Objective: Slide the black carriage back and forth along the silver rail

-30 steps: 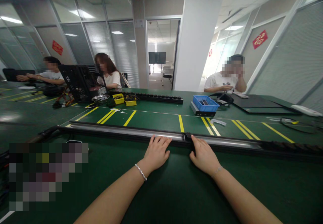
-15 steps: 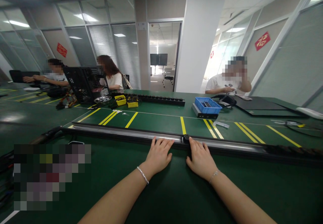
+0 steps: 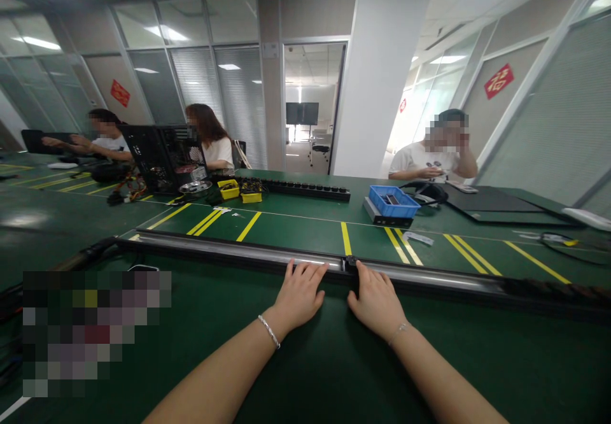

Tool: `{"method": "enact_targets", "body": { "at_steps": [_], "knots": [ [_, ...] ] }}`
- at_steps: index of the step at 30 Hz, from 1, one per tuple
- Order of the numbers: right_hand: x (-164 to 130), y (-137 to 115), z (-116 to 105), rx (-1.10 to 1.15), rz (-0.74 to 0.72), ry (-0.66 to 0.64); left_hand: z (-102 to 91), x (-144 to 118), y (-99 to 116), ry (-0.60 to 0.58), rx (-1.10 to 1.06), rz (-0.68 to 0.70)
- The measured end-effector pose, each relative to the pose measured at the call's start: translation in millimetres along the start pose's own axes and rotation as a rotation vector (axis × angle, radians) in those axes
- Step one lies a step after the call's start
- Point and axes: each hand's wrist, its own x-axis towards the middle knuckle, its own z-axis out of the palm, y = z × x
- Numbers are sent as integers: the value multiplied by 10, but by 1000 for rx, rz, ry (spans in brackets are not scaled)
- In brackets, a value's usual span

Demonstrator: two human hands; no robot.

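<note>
Two bare hands are lying flat on the green table [image 3: 334, 367], fingers stretched out and grasping nothing. The left hand [image 3: 298, 295] and the right hand [image 3: 377, 300] are touching with their fingertips the long metal rail [image 3: 229, 250] that is crossing the table, on both sides of its black joint [image 3: 352, 261]. Farther away, a blue tray [image 3: 394, 200] is sitting, and three people are working behind.

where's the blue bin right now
In the head view the blue bin sits right of centre on the far side of the green table, atop a dark flat box, beyond the metal rail.
</note>
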Motion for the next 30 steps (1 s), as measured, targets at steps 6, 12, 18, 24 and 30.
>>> {"method": "enact_targets", "body": {
  "at_steps": [6, 12, 18, 24, 30],
  "knots": [
    [74, -116, 2, 19, 65, 1, 0, 1, 5, 0, 13, 3],
    [114, -387, 56, 67, -19, -15, 25, 5, 12, 4, 32, 7],
    [142, -524, 121, 124, -47, -47, 115, -16, -25, 31, 77, 10],
    [134, -449, 132, 163, -62, -59, 166, -20, -23, 38, 171, 37],
    [171, -387, 172, 174, -53, -92, 196, 42, 77, 45, 205, -32]
  ]
}}
